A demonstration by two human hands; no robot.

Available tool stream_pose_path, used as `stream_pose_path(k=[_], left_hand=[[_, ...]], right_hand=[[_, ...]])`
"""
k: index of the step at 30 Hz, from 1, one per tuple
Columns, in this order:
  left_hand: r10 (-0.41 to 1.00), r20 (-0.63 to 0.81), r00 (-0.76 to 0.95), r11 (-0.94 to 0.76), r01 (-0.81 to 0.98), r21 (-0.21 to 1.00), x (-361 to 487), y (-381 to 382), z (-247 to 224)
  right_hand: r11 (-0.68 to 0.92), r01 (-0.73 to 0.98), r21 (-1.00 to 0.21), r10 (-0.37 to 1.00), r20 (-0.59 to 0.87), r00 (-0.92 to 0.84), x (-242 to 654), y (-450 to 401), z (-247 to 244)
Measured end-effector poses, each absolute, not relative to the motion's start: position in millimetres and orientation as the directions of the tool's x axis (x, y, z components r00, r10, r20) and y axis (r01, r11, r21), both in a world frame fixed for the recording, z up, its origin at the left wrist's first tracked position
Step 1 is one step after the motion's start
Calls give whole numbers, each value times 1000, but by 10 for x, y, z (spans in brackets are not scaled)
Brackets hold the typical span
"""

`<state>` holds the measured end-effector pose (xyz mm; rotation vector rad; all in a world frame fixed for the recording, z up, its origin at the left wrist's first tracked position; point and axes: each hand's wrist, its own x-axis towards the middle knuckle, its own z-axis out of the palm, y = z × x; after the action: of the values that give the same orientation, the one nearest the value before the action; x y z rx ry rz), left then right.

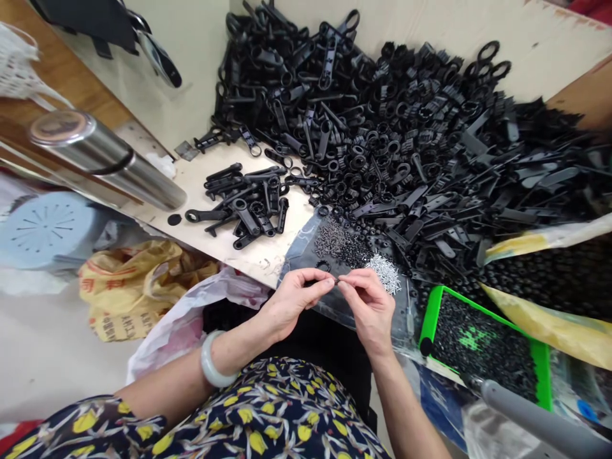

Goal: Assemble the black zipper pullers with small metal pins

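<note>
My left hand point(297, 298) and my right hand point(370, 307) meet fingertip to fingertip over the near edge of a dark mat point(299, 252). Between the pinched fingertips sits a small dark part point(336, 280), mostly hidden, touched by both hands. Just beyond the hands lie a heap of silver pins point(384, 273), a pile of tiny brownish pieces point(331, 238) and some small black pieces point(354, 250). A black ring point(323, 265) rests right above my left fingers.
Large heaps of black plastic parts point(406, 127) cover the back and right. A smaller group of black handles point(248, 204) lies left on the table point(210, 245). Around them are a steel flask point(115, 159), a green tray point(433, 312) of black bits and a yellow bag point(129, 287).
</note>
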<state>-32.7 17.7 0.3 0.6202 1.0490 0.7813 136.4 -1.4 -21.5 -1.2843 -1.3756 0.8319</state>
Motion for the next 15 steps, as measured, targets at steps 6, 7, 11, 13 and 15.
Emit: stream_pose_path(k=[6, 7, 11, 13, 15], left_hand=[[820, -505, 270, 566, -244, 788, -337, 123, 42], [823, -501, 268, 561, -246, 790, -336, 122, 48], [820, -508, 262, 566, -243, 788, -343, 114, 46], [812, -516, 274, 578, -248, 777, -355, 103, 34], [799, -516, 307, 591, -250, 767, -370, 91, 22]], right_hand=[[194, 272, -942, 968, 228, 100, 1365, -60, -218], [195, 277, -941, 968, 230, 97, 1366, -67, -221], [207, 325, -923, 967, 243, 73, 1381, -96, -226], [227, 361, -905, 963, 263, 55, 1397, -114, -223], [255, 385, -887, 958, 285, 21, 1415, -134, -217]])
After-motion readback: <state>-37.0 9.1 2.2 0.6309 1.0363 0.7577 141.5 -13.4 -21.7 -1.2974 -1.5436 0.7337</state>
